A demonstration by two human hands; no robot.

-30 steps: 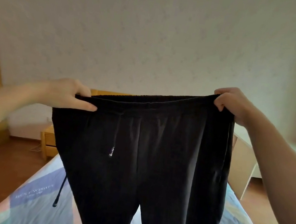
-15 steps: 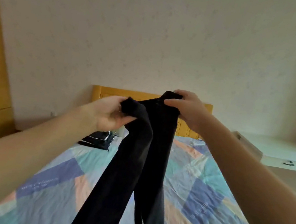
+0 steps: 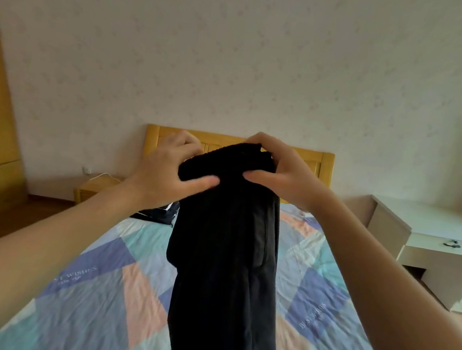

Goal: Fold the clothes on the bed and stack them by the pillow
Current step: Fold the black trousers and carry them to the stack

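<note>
Nearest the camera, the lower part of the black trousers [image 3: 226,279] runs off the bottom edge of the view, so where the legs end cannot be told; they hang over the patchwork quilt [image 3: 94,280] of the bed [image 3: 320,332], roughly along its middle line. On that quilt, to the left of the trousers, a violet patch carries pale lettering that reads partly as "WISHES", with a smaller line under it too faint to make out; to the right of the trousers a matching patch reads something like "BEST WISHES", again with an unreadable smaller line. Further up, the trousers rise to the waistband, doubled over so that the two legs lie together, and their long axis runs straight down from the hands. Both hands are close together at that top end: the left hand [image 3: 171,166] pinches the left side of the band between thumb and curled fingers, and the right hand [image 3: 281,172] clamps the right side likewise, thumb in front. Neither hand is clearly the nearer; they share the load evenly. I judge the next move turns on lowering this vertical length flat onto the bed. Beyond the trousers, to their left, a dark folded garment [image 3: 158,214] lies near the headboard [image 3: 326,162]; no pillow is visible.
</note>
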